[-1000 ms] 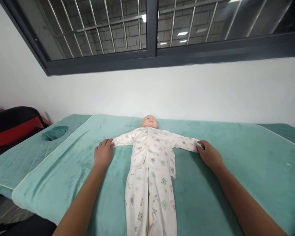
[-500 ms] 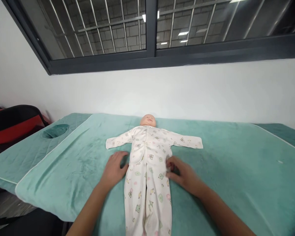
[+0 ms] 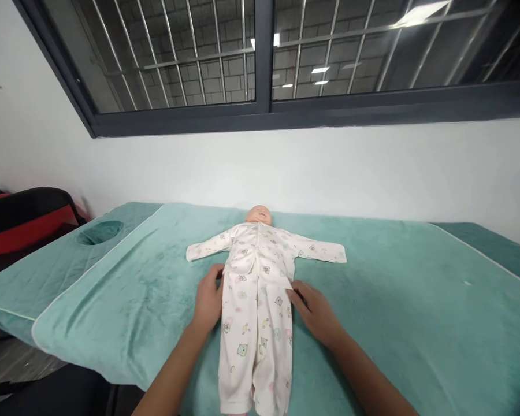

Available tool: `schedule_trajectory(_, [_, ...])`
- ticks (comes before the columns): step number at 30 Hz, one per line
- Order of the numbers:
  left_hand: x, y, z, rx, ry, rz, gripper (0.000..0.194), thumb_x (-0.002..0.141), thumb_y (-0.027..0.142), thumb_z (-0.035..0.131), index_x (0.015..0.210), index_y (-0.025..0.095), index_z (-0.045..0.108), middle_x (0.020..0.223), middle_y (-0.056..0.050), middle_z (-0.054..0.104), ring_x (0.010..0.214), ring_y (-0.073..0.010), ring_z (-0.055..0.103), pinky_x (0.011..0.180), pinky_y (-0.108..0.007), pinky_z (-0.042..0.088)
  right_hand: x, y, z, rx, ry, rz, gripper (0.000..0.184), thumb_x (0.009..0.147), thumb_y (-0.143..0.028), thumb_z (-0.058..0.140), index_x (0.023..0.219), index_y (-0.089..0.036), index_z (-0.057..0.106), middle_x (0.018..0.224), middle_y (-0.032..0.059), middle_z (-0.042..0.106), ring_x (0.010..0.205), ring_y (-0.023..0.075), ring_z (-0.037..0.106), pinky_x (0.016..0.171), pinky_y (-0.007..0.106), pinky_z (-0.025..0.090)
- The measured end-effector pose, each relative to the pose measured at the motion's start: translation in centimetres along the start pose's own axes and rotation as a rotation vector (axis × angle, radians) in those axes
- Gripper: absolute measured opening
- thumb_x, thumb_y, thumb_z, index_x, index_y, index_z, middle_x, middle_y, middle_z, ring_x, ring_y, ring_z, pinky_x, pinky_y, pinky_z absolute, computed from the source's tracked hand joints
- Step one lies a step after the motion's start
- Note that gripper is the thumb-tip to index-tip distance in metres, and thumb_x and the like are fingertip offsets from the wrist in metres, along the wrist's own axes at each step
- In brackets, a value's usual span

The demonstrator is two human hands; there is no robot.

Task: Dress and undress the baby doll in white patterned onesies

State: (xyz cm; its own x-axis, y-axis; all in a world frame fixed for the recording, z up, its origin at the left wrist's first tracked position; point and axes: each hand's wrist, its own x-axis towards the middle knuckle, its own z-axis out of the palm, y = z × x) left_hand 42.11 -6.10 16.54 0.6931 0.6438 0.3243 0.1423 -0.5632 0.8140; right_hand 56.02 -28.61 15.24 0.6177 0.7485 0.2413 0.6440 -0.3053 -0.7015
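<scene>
A baby doll (image 3: 259, 215) lies face up on a green sheet (image 3: 156, 300), its arms spread wide. It wears a white printed baby top (image 3: 271, 245) and matching baby trousers (image 3: 238, 329). At the left side of the waist, my left hand (image 3: 209, 296) is closed on the trousers' edge, with the fingertips partly hidden by the cloth. Across from it, my right hand (image 3: 314, 309) pinches the opposite edge between thumb and fingers. The top's hem overlaps the trousers' waist. A little of the doll's feet shows below the cuffs at the bottom.
The padded bed has a round face hole (image 3: 99, 232) at its left end. A black and red chair or bag (image 3: 30, 222) stands beyond it. Behind the bed are a white wall (image 3: 329, 167) and a dark-framed barred window (image 3: 264, 58).
Both hands have closed in on the trousers' sides at the waist. The trousers sit higher in view, and their cuffs now show. The camera has tilted up slightly.
</scene>
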Motion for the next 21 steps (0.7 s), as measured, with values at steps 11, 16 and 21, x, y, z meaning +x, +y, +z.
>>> schedule_trajectory(11, [-1.7,2.0,-2.0,0.138,0.171,0.084,0.021,0.086,0.028,0.047,0.093,0.021,0.066,0.09,-0.002,0.071,0.079,-0.0182,0.065,0.058,-0.025,0.048,-0.6,0.4,-1.0,0.031,0.096,-0.094,0.031,0.097,-0.033,0.041,0.069,-0.019,0.043,0.069,-0.0005,0.048,0.065,0.0139,0.045,0.063,0.027,0.035])
schedule_trajectory(16, [-4.7,0.4,-1.4,0.257,0.046,0.319,0.023,0.092,0.021,0.043,0.098,0.021,0.065,0.091,-0.003,0.068,0.085,-0.0178,0.065,0.073,-0.029,0.052,-0.9,0.0,-1.0,-0.015,0.055,-0.066,0.02,0.096,-0.027,0.043,0.078,-0.02,0.049,0.078,0.0002,0.054,0.071,0.0147,0.051,0.066,0.028,0.039])
schedule_trajectory(21, [-4.2,0.9,-0.8,0.331,0.125,0.325,0.022,0.093,0.028,0.052,0.111,0.02,0.063,0.111,-0.008,0.059,0.104,-0.0207,0.058,0.087,-0.034,0.05,-1.0,0.0,-0.8,-0.017,0.114,-0.159,0.02,0.096,-0.023,0.043,0.111,-0.023,0.056,0.112,0.0064,0.058,0.099,0.0187,0.056,0.082,0.031,0.045])
